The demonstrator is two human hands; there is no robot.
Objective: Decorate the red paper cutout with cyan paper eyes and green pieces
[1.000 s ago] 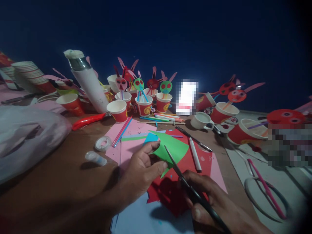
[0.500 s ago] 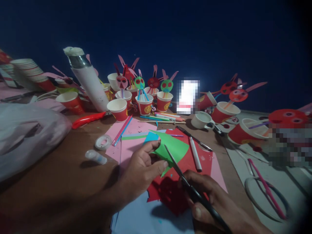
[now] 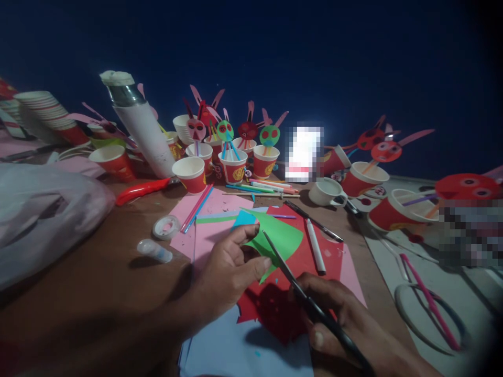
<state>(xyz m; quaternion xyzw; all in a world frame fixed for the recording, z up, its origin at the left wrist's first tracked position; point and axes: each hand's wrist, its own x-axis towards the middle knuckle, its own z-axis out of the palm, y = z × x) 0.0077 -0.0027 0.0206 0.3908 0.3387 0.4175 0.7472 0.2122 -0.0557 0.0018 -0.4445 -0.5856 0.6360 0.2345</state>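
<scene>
Green paper (image 3: 288,235) is pinched in my half-closed left hand (image 3: 230,269); my right hand (image 3: 346,298) curls round black-handled scissors (image 3: 312,308); a white marker (image 3: 315,246) lies at the paper's three o'clock.

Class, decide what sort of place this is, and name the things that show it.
Probably a craft table: scissors in the right hand, green paper in the left hand, and red cups with long-eared paper faces above them.

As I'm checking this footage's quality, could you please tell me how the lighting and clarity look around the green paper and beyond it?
Head view: green paper legibly lit, scissors dark against it; head view: shadow across the red paper below; head view: pixelated panel glaring white, upper right corner nearly black.
</scene>
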